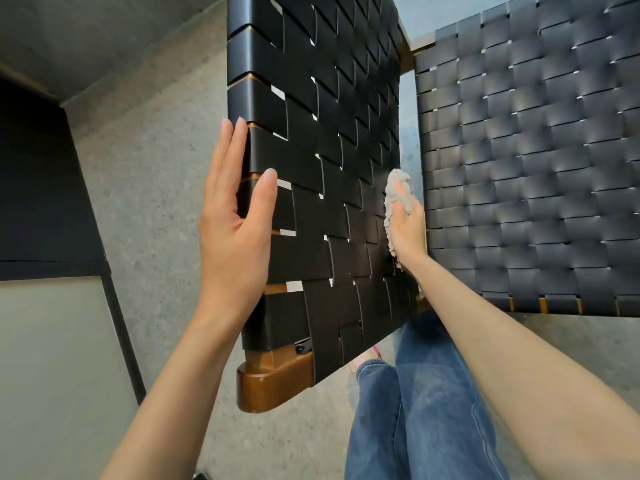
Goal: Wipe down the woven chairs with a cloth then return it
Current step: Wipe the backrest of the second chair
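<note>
Head view: left hand on chair edge, cloth at opposite edge.

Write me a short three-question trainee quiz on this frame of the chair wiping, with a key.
1. True or false: the left hand holds the cloth.
2. Which hand presses the cloth against the near woven panel? A) left B) right C) both
3. Fill in: the left hand's straight fingers lie along the panel's ___ edge (left or right in the picture).
Key: 1 false; 2 B, the right hand grips the cloth at the panel's right edge; 3 left.
</note>
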A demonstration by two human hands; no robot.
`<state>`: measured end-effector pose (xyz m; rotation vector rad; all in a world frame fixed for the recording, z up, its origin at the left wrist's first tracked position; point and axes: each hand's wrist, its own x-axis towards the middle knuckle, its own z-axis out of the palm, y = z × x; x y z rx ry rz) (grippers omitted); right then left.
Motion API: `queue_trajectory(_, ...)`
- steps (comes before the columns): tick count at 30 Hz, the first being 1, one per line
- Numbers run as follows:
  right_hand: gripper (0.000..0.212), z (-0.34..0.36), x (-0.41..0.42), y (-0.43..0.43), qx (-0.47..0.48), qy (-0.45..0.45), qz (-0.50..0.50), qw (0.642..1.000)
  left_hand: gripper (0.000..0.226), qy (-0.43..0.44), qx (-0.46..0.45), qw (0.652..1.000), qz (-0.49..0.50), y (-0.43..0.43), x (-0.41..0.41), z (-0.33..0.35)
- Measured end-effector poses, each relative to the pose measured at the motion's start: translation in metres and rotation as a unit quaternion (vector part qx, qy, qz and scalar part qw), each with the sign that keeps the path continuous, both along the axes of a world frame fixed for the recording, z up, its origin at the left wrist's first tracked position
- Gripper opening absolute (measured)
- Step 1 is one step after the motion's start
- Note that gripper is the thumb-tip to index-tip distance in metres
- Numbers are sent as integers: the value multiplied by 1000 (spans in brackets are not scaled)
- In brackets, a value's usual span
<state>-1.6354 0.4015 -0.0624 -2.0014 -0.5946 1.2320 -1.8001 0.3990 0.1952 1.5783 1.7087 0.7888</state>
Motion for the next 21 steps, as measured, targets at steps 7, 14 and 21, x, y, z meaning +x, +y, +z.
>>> queue_trajectory(7,46,-2,-5,-58,-71,6,-37,997,50,-8,2,1000,5,-1,1,1)
queue_trajectory(14,49,62,-27,-89,-65,6,-31,997,50,-24,3,1000,5,-1,1,1)
queue_trajectory(21,59,161,-65,-106,90,64,36,993,50,-38,3,999,8,-1,-1,1)
